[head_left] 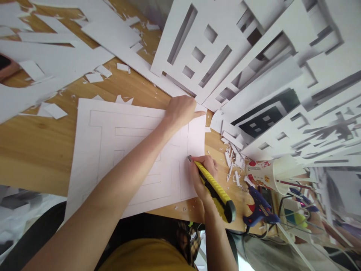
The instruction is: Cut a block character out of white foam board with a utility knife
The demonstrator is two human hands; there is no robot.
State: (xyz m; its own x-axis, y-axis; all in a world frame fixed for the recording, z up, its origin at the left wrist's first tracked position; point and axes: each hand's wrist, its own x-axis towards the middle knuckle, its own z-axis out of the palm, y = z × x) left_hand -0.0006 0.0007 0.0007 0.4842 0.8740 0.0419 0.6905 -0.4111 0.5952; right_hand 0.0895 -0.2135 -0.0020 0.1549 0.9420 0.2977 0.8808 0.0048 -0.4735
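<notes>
A large white sheet of paper or board (141,150) lies on the wooden table, with thin pencil outlines of strips and rectangles on it. My left hand (180,109) presses on its far right part; the thumb is stretched out to the right, and the other fingers are bent over the far side, mostly hidden. My left forearm crosses the sheet. Closed around a yellow and black utility knife (216,184), my right hand (205,173) rests at the sheet's right side. The knife's tip meets the sheet near a long pencil line.
Cut white panels with window openings (197,49) stand at the back right. Paper scraps (94,77) litter the table (34,139), with thin slivers (234,162) at right. A paper cup (262,173) lies tilted beside a blue glue gun (261,209) and cables.
</notes>
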